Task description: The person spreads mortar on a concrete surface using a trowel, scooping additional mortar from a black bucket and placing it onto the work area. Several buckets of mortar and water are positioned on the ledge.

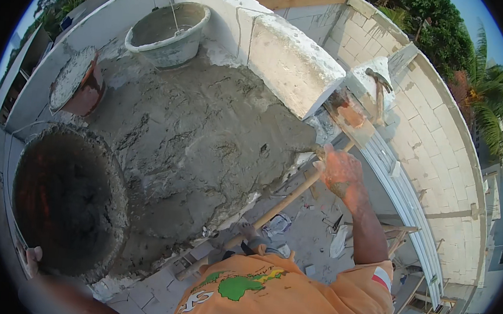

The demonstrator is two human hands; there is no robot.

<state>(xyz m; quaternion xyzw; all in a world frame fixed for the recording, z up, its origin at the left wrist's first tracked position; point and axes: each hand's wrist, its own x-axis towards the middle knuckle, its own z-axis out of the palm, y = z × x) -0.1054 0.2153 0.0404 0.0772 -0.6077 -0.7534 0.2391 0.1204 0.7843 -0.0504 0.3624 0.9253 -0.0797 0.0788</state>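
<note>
My left hand [31, 258] is at the lower left, with its fingers at the near rim of a large, dark, mortar-crusted bucket [118, 206]. The bucket is tipped so its hollow faces me; its inside is in shadow. My right hand [342, 170] is closed at the right edge of a slab of wet grey mortar [206, 136]. It grips what looks like a mortar-smeared trowel [320, 152], mostly hidden by the hand and the mortar. Passing beneath that hand is a wooden pole [289, 197], slanting down to the left.
A grey tub [168, 52] and a smaller reddish bucket [89, 96] stand on the slab's far side. White blocks [293, 61] edge it. A hammer [379, 93] lies on a block at right, near long metal profiles [403, 191]. Beyond the slab's near edge, the littered floor [316, 231] lies lower.
</note>
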